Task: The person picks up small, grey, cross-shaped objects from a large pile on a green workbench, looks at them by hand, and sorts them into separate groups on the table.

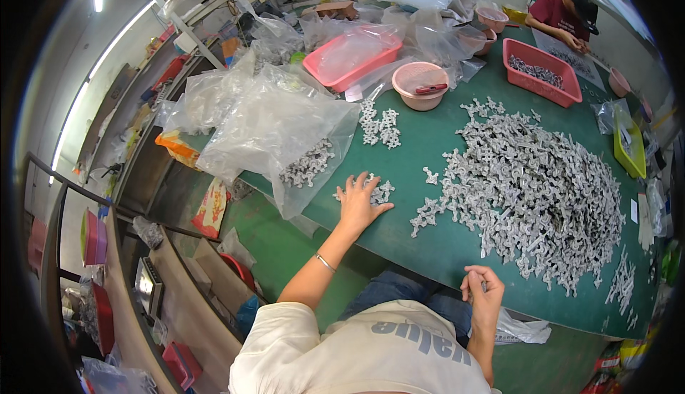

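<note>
My left hand [359, 201] lies flat with fingers spread on a small cluster of grey plastic parts [384, 191] on the green table [421, 137]. My right hand [483, 292] hovers at the table's near edge with the fingers curled together; whether it pinches a small grey part I cannot tell. A large heap of grey plastic parts [535, 187] covers the table to the right of both hands. A smaller group of the same parts [378, 126] lies farther back.
A clear plastic bag with grey parts [285, 137] lies left of my left hand. Behind it stand a pink tray [349, 55] and a pink bowl [419, 84]. Another person [564, 12] sits at the far end by a pink basket [540, 72].
</note>
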`<state>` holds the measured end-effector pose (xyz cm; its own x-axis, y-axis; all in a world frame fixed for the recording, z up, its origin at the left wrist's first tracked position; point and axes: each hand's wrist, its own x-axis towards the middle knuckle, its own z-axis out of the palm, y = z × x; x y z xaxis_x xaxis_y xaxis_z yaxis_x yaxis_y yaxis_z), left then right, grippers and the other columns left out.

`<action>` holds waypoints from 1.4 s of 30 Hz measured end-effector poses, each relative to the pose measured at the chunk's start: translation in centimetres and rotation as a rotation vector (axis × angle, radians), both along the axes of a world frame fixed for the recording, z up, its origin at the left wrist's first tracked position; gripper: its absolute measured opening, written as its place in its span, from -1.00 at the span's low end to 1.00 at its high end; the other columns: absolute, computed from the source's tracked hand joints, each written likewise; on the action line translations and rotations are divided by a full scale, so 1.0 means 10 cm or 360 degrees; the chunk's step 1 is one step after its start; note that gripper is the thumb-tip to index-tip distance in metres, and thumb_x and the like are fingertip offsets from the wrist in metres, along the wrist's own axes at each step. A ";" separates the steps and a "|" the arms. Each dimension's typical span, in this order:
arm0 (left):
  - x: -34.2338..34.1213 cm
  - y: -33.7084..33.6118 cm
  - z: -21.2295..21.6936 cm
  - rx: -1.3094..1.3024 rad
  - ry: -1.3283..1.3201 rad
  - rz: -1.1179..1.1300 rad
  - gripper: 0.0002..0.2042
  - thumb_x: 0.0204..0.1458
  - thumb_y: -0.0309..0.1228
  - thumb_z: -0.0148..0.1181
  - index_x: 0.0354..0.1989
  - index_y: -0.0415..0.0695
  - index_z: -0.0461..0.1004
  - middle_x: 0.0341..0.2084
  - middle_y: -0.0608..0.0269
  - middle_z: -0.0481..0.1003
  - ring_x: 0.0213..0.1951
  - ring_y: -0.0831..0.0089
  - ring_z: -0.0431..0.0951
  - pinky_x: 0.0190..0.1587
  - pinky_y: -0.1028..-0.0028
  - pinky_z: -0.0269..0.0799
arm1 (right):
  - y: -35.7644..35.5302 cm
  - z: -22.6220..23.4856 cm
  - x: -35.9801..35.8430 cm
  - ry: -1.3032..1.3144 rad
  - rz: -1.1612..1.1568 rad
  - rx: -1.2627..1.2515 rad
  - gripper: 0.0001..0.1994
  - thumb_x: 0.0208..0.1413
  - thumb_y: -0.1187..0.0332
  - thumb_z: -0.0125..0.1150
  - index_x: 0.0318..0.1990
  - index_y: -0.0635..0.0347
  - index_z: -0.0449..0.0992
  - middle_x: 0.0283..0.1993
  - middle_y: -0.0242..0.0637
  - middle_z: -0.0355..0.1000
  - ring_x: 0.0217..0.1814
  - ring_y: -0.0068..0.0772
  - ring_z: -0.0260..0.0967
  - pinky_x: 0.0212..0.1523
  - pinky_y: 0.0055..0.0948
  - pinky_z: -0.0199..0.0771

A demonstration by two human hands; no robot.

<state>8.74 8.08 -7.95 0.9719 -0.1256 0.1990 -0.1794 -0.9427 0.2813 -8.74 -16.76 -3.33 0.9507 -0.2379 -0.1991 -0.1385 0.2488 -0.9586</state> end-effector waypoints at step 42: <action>0.66 0.52 0.22 -0.1264 -0.0223 0.0513 -0.73 -0.32 -0.32 0.20 -0.42 -0.23 0.52 -0.52 0.02 0.50 -0.45 0.31 0.51 -0.33 0.44 0.38 | 0.04 -0.27 -0.05 0.0053 -0.0048 0.0130 -0.90 0.07 0.45 0.02 -0.36 0.29 0.42 -0.65 -0.40 0.30 -0.73 -0.71 0.12 -0.74 -0.74 -0.06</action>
<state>15.33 13.23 -5.74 0.8962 0.3785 0.2316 -0.0195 -0.4877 0.8728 -9.22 -16.39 -6.07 0.9358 -0.2483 -0.2503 -0.1610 0.3308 -0.9299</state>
